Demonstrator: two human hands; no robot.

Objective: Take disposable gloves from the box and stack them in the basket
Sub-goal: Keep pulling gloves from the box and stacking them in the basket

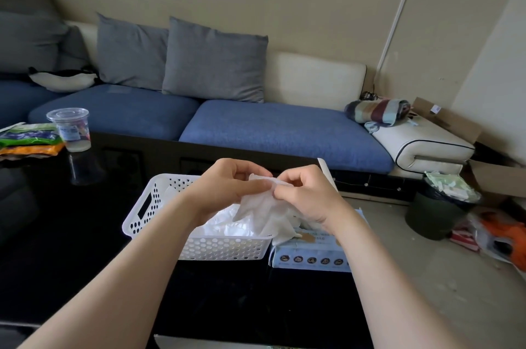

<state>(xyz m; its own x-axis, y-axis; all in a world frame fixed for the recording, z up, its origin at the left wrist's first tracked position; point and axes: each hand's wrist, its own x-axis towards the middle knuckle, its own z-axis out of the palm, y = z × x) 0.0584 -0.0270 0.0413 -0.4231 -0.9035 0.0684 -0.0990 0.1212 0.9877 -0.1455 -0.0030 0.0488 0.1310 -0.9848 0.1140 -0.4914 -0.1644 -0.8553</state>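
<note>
Basket [159, 206] left of box [310, 259]

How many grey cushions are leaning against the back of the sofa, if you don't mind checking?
3: one grey cushion at the far left, one left of centre, one at the centre. Others may lie beyond the frame's left edge.

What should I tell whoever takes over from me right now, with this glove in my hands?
Left hand and right hand: both pinch one translucent glove by its upper edge, held above the white basket.
Glove box: on the black table, touching the basket's right side, more gloves poking from its opening.
Done: some gloves already lie in the basket.
Left: lay this glove flat on the pile, then keep pulling gloves from the box and stacking them.
</note>
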